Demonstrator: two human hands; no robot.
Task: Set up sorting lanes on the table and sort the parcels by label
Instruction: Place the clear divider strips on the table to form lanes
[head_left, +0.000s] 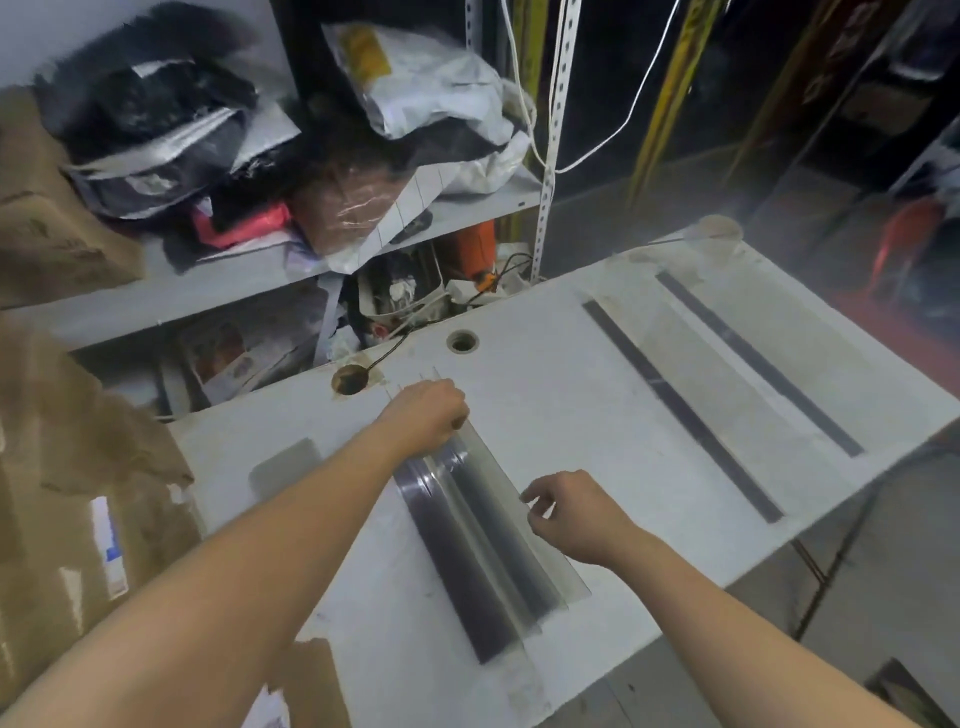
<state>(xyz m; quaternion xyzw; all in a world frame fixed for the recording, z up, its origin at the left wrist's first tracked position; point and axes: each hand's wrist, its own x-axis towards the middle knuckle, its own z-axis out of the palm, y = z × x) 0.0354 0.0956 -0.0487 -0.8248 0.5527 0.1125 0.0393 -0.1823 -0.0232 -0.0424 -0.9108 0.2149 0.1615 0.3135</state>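
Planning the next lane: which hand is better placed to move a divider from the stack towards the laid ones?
Probably right: right hand is at the stack edge nearest the laid dividers; left hand grips its far end.

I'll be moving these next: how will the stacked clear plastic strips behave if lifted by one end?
Probably light: the strips look thin and see-through. Long and narrow, they would likely sag if lifted only where the left hand grips the far end. Smooth and stacked, they may slide apart.
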